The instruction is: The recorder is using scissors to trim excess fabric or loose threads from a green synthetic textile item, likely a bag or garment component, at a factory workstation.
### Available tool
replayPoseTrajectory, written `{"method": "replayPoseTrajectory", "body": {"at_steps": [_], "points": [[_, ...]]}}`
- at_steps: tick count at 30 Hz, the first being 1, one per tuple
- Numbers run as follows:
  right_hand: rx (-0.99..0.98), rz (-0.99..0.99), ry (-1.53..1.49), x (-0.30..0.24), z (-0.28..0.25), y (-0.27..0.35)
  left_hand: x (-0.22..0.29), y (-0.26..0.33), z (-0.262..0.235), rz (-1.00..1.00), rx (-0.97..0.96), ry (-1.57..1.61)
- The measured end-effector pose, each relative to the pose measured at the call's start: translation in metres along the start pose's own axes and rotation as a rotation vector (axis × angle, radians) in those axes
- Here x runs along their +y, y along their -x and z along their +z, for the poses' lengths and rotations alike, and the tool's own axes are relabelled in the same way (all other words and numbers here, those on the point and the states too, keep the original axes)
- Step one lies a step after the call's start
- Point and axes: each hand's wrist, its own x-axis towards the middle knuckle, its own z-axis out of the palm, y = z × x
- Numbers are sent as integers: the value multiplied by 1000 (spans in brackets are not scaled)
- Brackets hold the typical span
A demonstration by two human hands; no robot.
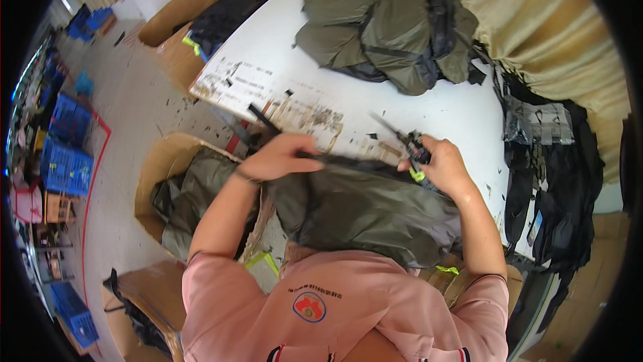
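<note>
In the head view two bare hands work over one white table (pixel 281 54). One olive-green garment (pixel 362 211) lies across the near table edge and hangs toward the person's pink shirt. The left hand (pixel 281 156) rests flat on the garment's upper left edge, fingers together and curled down over the fabric and a dark strap (pixel 264 121) that runs out toward the upper left. The right hand (pixel 445 164) sits at the garment's upper right corner, its fingers closed around one pair of dark scissors (pixel 405 141), whose blades point up and left over the table. A small yellow-green tag (pixel 417 175) shows just under that hand, touching the garment's edge. So the garment lies beneath and between both hands, its top edge stretched from one to the other.

Farther back on the table sits one heap of olive and black garments (pixel 392 27), well apart from the hands. To the left of the person stands one open cardboard box (pixel 161 161) holding more olive fabric. On the right lies one pile of black garments (pixel 556 181). At least three blue crates (pixel 67 161) stand on the floor at far left.
</note>
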Motion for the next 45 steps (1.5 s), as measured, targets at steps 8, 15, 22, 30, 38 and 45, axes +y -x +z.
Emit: {"method": "replayPoseTrajectory", "body": {"at_steps": [8,15,22,30,38,45], "points": [[473,246,-748,157,8,-109,-34,217,-122,-323,953,378],[730,555,-615,180,28,-225,-113,446,-167,-1243,785,-1178],[834,846,-690,207,20,-249,0,4,-116,-469,457,72],[917,977,-729,251,31,-258,9,-429,-50,-67,511,-69],[993,586,-974,333,10,-288,-43,-548,-22,-89,297,-470],[907,249,-1112,236,40,-282,-99,-495,-47,92,150,-231]]}}
